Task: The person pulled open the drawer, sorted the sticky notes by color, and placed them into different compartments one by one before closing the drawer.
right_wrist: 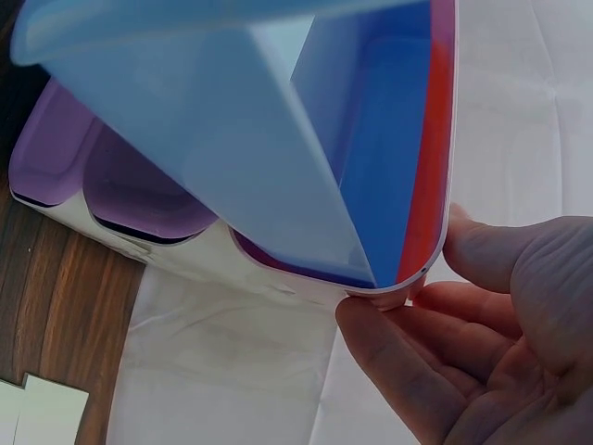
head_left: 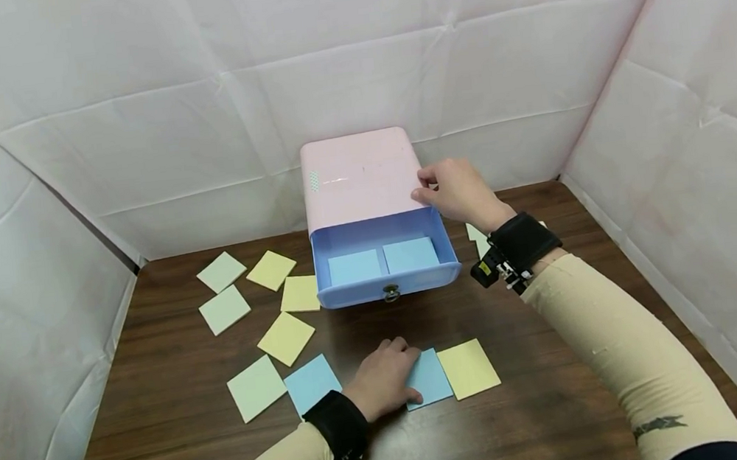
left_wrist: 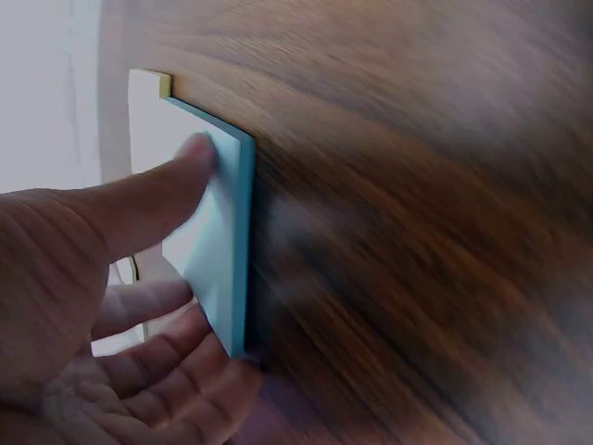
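Left hand on a blue note pad, right hand on the drawer box.
We see our left hand at lower centre of the frame, thumb and fingers pinching the blue sticky-note pad on the desk; our right hand grips the pink drawer box corner, its blue drawer pulled out, centre frame.

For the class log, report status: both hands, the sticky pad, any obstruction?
Left hand pinching blue pad on table. Right hand gripping pink box corner, drawer open. Nothing blocking the drawer.
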